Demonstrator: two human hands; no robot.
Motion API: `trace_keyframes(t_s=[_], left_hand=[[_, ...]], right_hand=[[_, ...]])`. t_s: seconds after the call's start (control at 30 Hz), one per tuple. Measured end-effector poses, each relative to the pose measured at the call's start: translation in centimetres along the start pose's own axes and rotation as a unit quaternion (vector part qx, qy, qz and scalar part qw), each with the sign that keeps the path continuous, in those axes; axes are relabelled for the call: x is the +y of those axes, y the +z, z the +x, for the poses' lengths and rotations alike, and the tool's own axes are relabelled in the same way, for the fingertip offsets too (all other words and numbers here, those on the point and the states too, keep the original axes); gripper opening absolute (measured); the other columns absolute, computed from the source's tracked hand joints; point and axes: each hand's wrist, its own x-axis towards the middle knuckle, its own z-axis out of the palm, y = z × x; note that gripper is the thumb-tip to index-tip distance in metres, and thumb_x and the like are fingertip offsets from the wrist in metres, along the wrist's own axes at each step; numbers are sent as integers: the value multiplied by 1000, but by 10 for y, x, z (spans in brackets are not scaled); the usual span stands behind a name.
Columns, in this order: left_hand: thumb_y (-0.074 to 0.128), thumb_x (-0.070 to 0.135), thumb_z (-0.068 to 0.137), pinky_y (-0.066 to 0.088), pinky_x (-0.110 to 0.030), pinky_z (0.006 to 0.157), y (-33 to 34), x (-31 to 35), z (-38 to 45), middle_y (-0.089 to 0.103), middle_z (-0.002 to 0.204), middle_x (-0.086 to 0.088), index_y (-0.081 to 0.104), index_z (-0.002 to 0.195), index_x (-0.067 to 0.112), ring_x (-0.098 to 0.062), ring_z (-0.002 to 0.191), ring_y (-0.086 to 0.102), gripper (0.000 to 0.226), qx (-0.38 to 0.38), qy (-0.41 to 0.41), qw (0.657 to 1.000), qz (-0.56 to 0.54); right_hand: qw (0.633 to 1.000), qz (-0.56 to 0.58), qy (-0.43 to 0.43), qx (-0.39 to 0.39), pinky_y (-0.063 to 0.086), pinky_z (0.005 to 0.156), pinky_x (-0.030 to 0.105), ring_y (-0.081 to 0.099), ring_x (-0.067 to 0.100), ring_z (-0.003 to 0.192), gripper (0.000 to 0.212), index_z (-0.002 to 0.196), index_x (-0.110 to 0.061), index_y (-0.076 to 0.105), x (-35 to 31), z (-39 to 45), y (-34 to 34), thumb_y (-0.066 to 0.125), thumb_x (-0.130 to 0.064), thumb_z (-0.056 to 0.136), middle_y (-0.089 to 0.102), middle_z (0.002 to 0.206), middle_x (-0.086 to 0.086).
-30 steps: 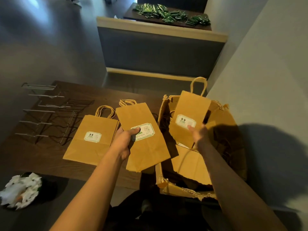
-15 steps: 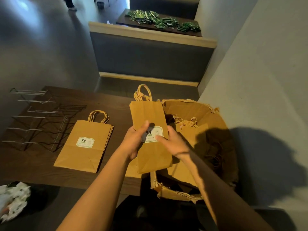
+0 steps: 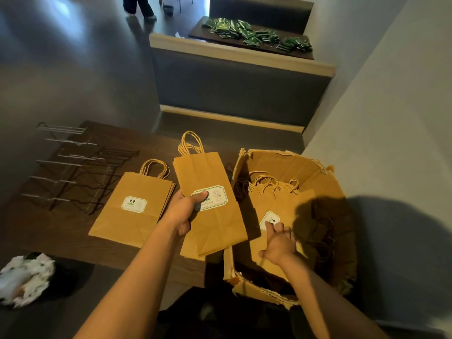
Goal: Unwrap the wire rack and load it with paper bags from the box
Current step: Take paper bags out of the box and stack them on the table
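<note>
Left hand [image 3: 185, 212] clamped on a small stack of flat brown paper bags [image 3: 210, 201], thumb pressed over the white green-edged label, twisted paper handles pointing away from the wrist. Stack held tilted just above the near edge of the dark wooden table [image 3: 36, 226], beside the box. Right hand [image 3: 278, 243] reaching down into the torn cardboard box [image 3: 288, 162], fingers curled over the near edge of another bag [image 3: 276, 209] lying on the pile inside, fingertips close to its label; whether truly gripped or only touched, could not be told. Hands apart, the box wall between them. To the left of the left hand, a second pile of bags [image 3: 133, 206] lay flat on the table, label up, printed "9.9", handles fanned at the far end. Farther left of that, the wire rack [image 3: 71, 174], bare thin metal with prongs sticking out leftward, lay on the tabletop. Below it, off the table's near left corner, sat crumpled white wrapping [image 3: 24, 277].
</note>
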Motion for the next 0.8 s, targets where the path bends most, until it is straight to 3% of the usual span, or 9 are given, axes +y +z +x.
trace_keyframes(t_s=[0.07, 0.2, 0.3, 0.37, 0.43, 0.57, 0.7, 0.8], left_hand=[[65, 0, 95, 63, -39, 72, -4, -1, -1, 77, 111, -16, 65, 116, 10, -29, 93, 77, 23, -6, -6, 1000, 1], [66, 1, 95, 63, -38, 71, -3, -2, -3, 77, 110, -14, 65, 115, 13, -28, 92, 77, 23, -12, -14, 1000, 6], [66, -1, 95, 61, -39, 75, -3, 0, -2, 77, 109, -13, 64, 113, 15, -26, 91, 76, 24, -19, -5, 1000, 13], [66, -1, 95, 61, -39, 76, -3, 3, -3, 78, 106, -12, 64, 113, 15, -26, 91, 76, 24, -24, -4, 1000, 19], [66, -1, 94, 62, -40, 78, -3, 3, -2, 78, 108, -13, 64, 112, 15, -26, 92, 76, 24, -27, -3, 999, 23], [63, 1, 97, 62, -43, 80, -1, 4, -3, 76, 112, -16, 62, 118, 13, -28, 95, 76, 24, -41, -12, 999, 10], [58, 10, 102, 64, -42, 73, 5, 8, -5, 77, 107, -15, 61, 121, 12, -29, 92, 77, 19, -57, -22, 998, -23], [56, 17, 104, 65, -44, 73, 13, 12, -9, 78, 103, -15, 61, 120, 12, -28, 89, 77, 17, -70, -14, 997, -15]], right_hand=[[1000, -9, 10, -24, 40, 102, 41, 43, 30, 129, 87, 142, -28, 33, -8, 2, -9, 77, -58, 72, 44, 141, 7], [996, 31, -19, -81, 50, 88, 32, 61, 26, 115, 31, 115, -30, 51, -6, 11, -25, 69, -35, 89, 64, 126, 3], [987, 146, -23, -58, 54, 85, 33, 62, 23, 102, 19, 112, -26, 55, 7, 18, -41, 63, -19, 96, 63, 114, 5], [961, 276, 9, -34, 52, 82, 36, 59, 22, 96, 18, 112, -21, 57, 20, 18, -60, 62, -12, 97, 59, 114, 9], [933, 359, 23, 20, 48, 82, 35, 58, 22, 103, 31, 130, -13, 55, 33, 12, -88, 61, -15, 99, 60, 122, 10], [855, 513, -16, 74, 47, 71, 32, 61, 20, 93, 37, 136, -7, 52, 43, -18, -151, 53, -22, 102, 62, 106, 4], [796, 586, -102, 114, 50, 79, 30, 64, 21, 100, 34, 136, -8, 53, 15, -49, -192, 52, -19, 104, 66, 113, 4], [784, 597, -155, 71, 56, 93, 43, 67, 21, 110, 22, 126, -23, 57, -25, -61, -203, 52, -23, 105, 68, 119, 2]])
